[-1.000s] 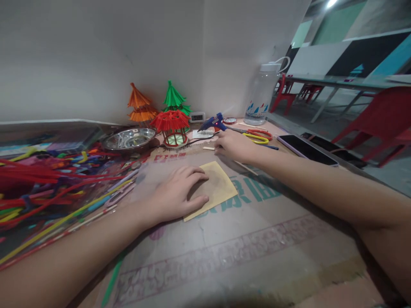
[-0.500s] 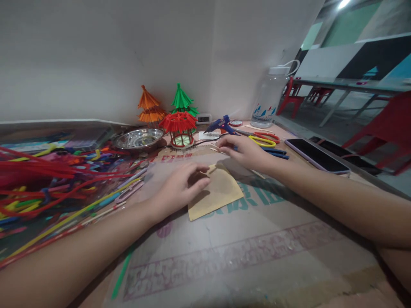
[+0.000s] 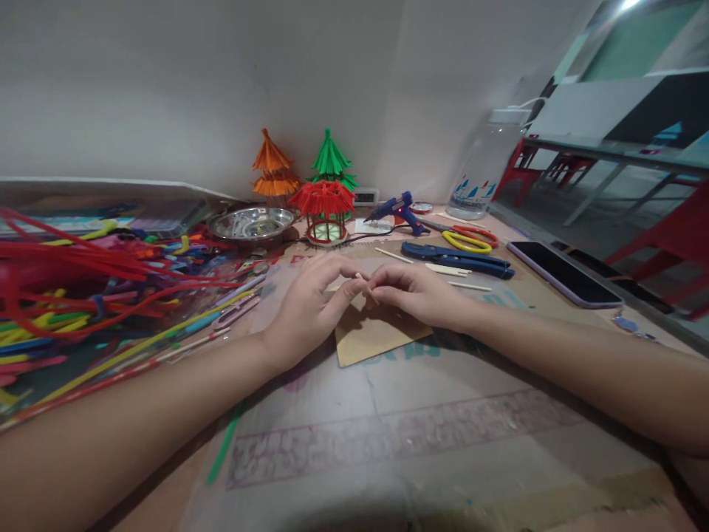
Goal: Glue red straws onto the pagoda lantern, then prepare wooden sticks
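Matt card (image 3: 377, 340), glossy metal bowl (image 3: 228, 224)

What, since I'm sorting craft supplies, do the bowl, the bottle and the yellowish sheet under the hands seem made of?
Bowl: polished metal, likely steel, given its bright reflections. Bottle: clear plastic or glass, being see-through. Yellowish sheet: matte, perhaps card or thin wood, looking flat without glare.

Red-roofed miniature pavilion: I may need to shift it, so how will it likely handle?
The red-roofed miniature pavilion would probably feel light for its size, being open between thin posts. Those posts look slender enough to be fragile if squeezed. Its red roof spreads wider than the pale base, so a push up high might tip it.
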Tool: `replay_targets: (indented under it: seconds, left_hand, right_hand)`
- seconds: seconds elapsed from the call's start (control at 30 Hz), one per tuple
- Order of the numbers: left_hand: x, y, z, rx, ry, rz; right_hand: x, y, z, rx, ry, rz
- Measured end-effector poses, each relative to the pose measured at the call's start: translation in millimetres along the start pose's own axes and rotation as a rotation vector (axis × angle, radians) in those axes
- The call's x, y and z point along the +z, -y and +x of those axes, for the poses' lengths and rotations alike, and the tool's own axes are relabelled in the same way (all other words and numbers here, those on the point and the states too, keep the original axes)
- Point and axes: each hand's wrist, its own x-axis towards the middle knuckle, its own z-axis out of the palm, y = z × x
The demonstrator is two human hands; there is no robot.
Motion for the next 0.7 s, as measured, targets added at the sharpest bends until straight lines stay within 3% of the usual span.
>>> replay_targets:
  seconds: [0.5, 0.7]
  left_hand:
    - [0.5, 1.7, -0.2, -0.038, 0.028, 0.009]
    - [-0.9, 1.5, 1.1, -0.100, 0.015, 0.007]
  right_hand:
    - [0.9, 1.9, -0.7, -0.043, 0.101, -0.089]
    - [2.8, 1.0, -1.3, -0.015, 0.084, 0.067]
